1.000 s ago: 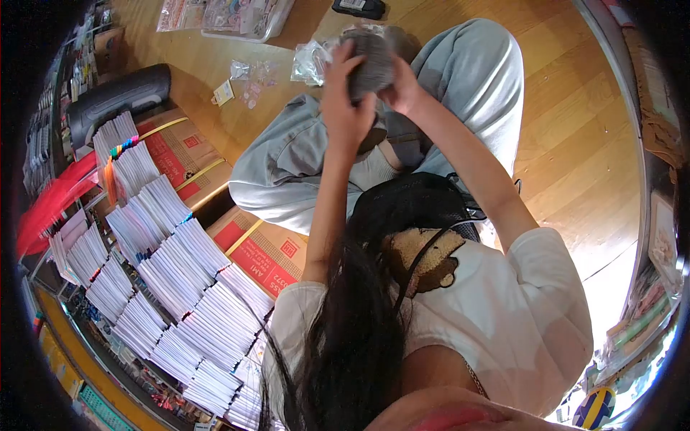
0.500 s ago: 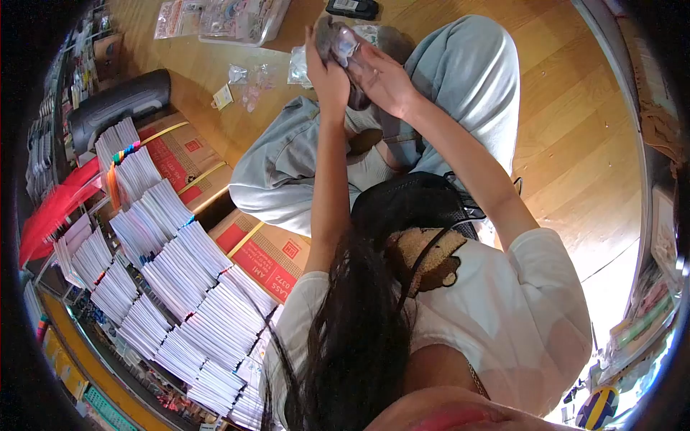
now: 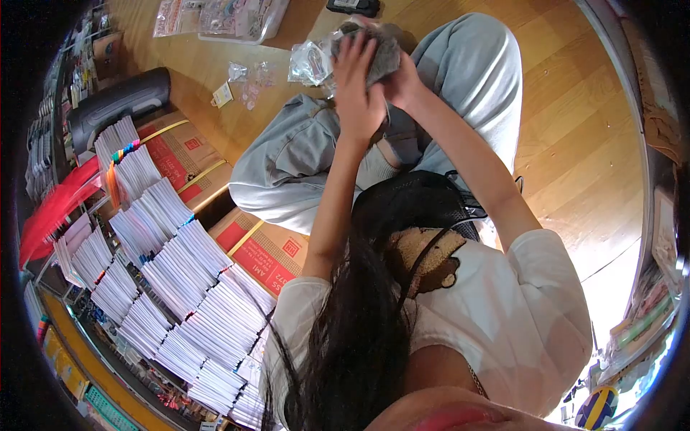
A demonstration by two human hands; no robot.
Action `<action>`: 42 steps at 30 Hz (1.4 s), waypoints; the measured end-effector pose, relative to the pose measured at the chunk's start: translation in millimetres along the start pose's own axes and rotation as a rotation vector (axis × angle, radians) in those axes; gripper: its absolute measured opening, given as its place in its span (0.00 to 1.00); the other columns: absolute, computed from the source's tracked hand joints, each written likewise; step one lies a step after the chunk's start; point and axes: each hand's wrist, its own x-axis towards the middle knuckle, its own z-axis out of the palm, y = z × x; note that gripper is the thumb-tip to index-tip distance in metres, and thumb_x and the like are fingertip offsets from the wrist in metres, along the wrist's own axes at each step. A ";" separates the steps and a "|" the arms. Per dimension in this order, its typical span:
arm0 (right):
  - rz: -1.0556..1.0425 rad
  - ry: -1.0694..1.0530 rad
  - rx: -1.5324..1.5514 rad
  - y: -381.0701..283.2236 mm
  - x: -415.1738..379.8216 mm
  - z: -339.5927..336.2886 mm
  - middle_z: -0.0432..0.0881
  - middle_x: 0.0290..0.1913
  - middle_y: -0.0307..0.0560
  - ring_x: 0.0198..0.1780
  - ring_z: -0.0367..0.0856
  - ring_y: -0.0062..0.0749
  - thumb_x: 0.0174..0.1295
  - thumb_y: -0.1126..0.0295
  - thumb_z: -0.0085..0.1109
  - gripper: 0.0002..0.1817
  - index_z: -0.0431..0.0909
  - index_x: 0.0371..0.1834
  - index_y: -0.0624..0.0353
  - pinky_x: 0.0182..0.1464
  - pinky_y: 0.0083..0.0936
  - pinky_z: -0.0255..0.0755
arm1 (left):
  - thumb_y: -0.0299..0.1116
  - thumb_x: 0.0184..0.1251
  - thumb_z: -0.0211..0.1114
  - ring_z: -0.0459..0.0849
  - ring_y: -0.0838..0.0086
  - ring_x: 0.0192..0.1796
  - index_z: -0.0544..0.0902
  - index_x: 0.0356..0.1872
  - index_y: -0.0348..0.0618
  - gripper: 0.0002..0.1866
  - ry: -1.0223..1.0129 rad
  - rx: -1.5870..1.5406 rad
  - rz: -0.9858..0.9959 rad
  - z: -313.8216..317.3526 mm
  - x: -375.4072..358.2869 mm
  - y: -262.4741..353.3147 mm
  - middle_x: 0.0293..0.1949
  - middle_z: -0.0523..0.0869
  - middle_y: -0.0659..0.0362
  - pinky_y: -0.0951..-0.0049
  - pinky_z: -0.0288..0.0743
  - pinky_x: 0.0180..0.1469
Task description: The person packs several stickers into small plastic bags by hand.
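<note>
A grey, soft-looking cloth (image 3: pixel 384 59) is between my two hands, above my crossed legs. My left hand (image 3: pixel 356 97) lies against its left side with the fingers stretched and spread, slightly blurred. Around the cloth's right edge, my right hand (image 3: pixel 404 80) is closed, its fingertips mostly hidden behind the cloth. Just left of the hands, a clear plastic packet (image 3: pixel 310 63) rests on the wooden floor. Whether anything lies inside the cloth is hidden.
Small clear packets (image 3: pixel 256 82) and a yellowish tag (image 3: pixel 222 95) lie on the floor. Behind them stands a white tray (image 3: pixel 273 21) of packets, near a black object (image 3: pixel 353 7). Stacked booklets (image 3: pixel 194 273) and red-brown cartons (image 3: pixel 262 251) are at left.
My left hand has turned and spread over the grey cloth, and my right hand has moved slightly right. The shiny clear item seen between my hands is now out of sight.
</note>
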 end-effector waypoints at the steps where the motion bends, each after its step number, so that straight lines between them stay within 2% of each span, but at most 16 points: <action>1: 0.082 0.035 0.050 1.3 -5.6 2.1 0.71 0.55 0.42 0.55 0.69 0.32 0.68 0.60 0.36 0.20 0.62 0.61 0.52 0.60 0.31 0.62 | 0.30 0.54 0.46 0.57 0.54 0.68 0.67 0.60 0.39 0.27 -0.042 0.072 0.000 6.7 2.5 3.4 0.63 0.65 0.47 0.48 0.41 0.66; 2: 0.162 0.067 0.099 1.7 -10.8 5.4 0.71 0.56 0.42 0.56 0.69 0.32 0.68 0.59 0.35 0.21 0.62 0.62 0.52 0.60 0.32 0.61 | 0.31 0.55 0.46 0.56 0.55 0.68 0.65 0.61 0.40 0.28 -0.082 0.145 0.003 11.2 5.8 3.2 0.63 0.64 0.48 0.46 0.40 0.66; 6: 0.052 0.030 -0.070 -1.4 -9.7 23.5 0.70 0.57 0.43 0.57 0.68 0.31 0.69 0.53 0.33 0.24 0.62 0.60 0.55 0.62 0.31 0.59 | 0.34 0.60 0.50 0.57 0.59 0.68 0.64 0.62 0.44 0.26 -0.079 0.282 -0.017 14.2 25.8 -19.8 0.65 0.62 0.57 0.42 0.40 0.65; 10: 0.115 0.070 -0.189 -2.7 -7.7 24.8 0.65 0.61 0.40 0.61 0.63 0.29 0.70 0.56 0.31 0.23 0.59 0.63 0.55 0.63 0.26 0.57 | 0.35 0.65 0.46 0.58 0.56 0.67 0.67 0.59 0.46 0.21 0.024 0.209 -0.067 22.2 37.3 -19.2 0.62 0.67 0.53 0.45 0.41 0.65; 13: 0.052 -0.025 -0.333 6.0 -10.1 18.5 0.64 0.62 0.41 0.62 0.63 0.30 0.69 0.54 0.32 0.24 0.59 0.63 0.57 0.64 0.27 0.55 | 0.33 0.66 0.45 0.60 0.54 0.65 0.67 0.58 0.43 0.19 0.046 0.261 -0.307 20.9 44.6 -46.2 0.59 0.69 0.49 0.52 0.47 0.65; 16: 0.020 -0.107 -0.264 8.1 -6.4 14.0 0.64 0.62 0.41 0.62 0.62 0.31 0.69 0.53 0.33 0.25 0.59 0.62 0.57 0.65 0.27 0.52 | 0.33 0.68 0.45 0.61 0.53 0.65 0.67 0.58 0.40 0.19 -0.165 -0.202 -0.698 7.2 46.6 -51.5 0.57 0.70 0.45 0.59 0.53 0.64; 17: 0.025 -0.104 -0.213 7.2 -2.8 13.0 0.64 0.62 0.42 0.62 0.62 0.31 0.69 0.52 0.33 0.26 0.59 0.62 0.58 0.65 0.27 0.52 | 0.34 0.69 0.44 0.58 0.54 0.67 0.65 0.60 0.40 0.20 -0.171 -0.142 -0.635 8.2 39.5 -45.7 0.62 0.65 0.45 0.64 0.55 0.64; 20: 0.053 -0.071 -0.060 1.4 0.9 7.8 0.66 0.59 0.41 0.61 0.63 0.30 0.68 0.51 0.33 0.26 0.61 0.60 0.58 0.64 0.27 0.54 | 0.33 0.69 0.43 0.54 0.52 0.68 0.62 0.62 0.41 0.21 0.005 0.015 -0.168 30.8 1.4 -24.0 0.66 0.58 0.46 0.62 0.51 0.66; 23: 0.100 0.004 0.008 -0.8 -2.3 12.3 0.70 0.55 0.40 0.57 0.66 0.29 0.68 0.50 0.34 0.25 0.65 0.56 0.58 0.61 0.28 0.57 | 0.32 0.68 0.44 0.47 0.50 0.70 0.60 0.64 0.42 0.23 -0.050 -0.063 -0.223 30.4 -10.8 -21.6 0.68 0.52 0.49 0.56 0.42 0.68; 26: 0.087 -0.123 -0.303 10.1 -6.4 9.5 0.60 0.65 0.43 0.65 0.58 0.32 0.67 0.47 0.31 0.32 0.53 0.66 0.58 0.66 0.31 0.50 | 0.33 0.67 0.45 0.43 0.48 0.70 0.60 0.64 0.42 0.24 -0.074 0.202 -0.229 15.2 22.8 -28.9 0.68 0.55 0.50 0.50 0.34 0.68; 30: 0.144 -0.183 -0.367 13.2 -10.5 6.6 0.56 0.68 0.43 0.67 0.53 0.30 0.66 0.44 0.28 0.36 0.45 0.69 0.59 0.67 0.28 0.47 | 0.45 0.71 0.38 0.41 0.50 0.71 0.58 0.65 0.44 0.26 -0.016 0.023 -0.394 13.7 43.0 -59.4 0.67 0.56 0.49 0.46 0.25 0.67; 31: 0.133 -0.138 -0.371 7.8 -14.5 15.2 0.58 0.67 0.45 0.66 0.56 0.32 0.65 0.41 0.28 0.38 0.49 0.68 0.61 0.66 0.29 0.49 | 0.39 0.69 0.41 0.42 0.51 0.71 0.59 0.64 0.41 0.25 -0.001 -0.008 -0.426 18.6 38.4 -50.8 0.67 0.55 0.47 0.45 0.29 0.67; 35: 0.175 -0.046 -0.194 -8.2 -16.9 27.4 0.61 0.64 0.49 0.62 0.63 0.36 0.63 0.37 0.27 0.41 0.54 0.65 0.64 0.64 0.32 0.54 | 0.41 0.68 0.43 0.41 0.52 0.71 0.58 0.65 0.40 0.26 -0.015 -0.032 -0.356 31.5 5.1 -21.0 0.69 0.49 0.47 0.46 0.32 0.67; 38: 0.159 -0.070 -0.219 1.7 -15.5 18.6 0.63 0.63 0.46 0.61 0.65 0.35 0.64 0.40 0.30 0.37 0.56 0.65 0.60 0.63 0.29 0.57 | 0.40 0.67 0.43 0.45 0.52 0.70 0.63 0.62 0.40 0.24 0.007 -0.034 -0.320 29.2 3.4 -33.3 0.67 0.56 0.46 0.43 0.32 0.65; 41: 0.181 0.020 -0.393 10.9 -13.6 10.9 0.66 0.61 0.44 0.60 0.65 0.32 0.64 0.42 0.36 0.35 0.57 0.64 0.58 0.61 0.28 0.58 | 0.42 0.67 0.43 0.64 0.50 0.63 0.72 0.54 0.38 0.22 -0.002 0.375 -0.176 18.0 33.9 -39.0 0.57 0.71 0.43 0.47 0.50 0.62; 42: 0.181 0.029 -0.377 10.5 -13.5 10.8 0.67 0.59 0.43 0.58 0.66 0.30 0.64 0.44 0.38 0.33 0.59 0.63 0.58 0.60 0.27 0.59 | 0.43 0.67 0.44 0.68 0.49 0.58 0.74 0.49 0.37 0.21 -0.035 0.369 -0.275 17.7 40.4 -39.2 0.51 0.74 0.42 0.50 0.56 0.58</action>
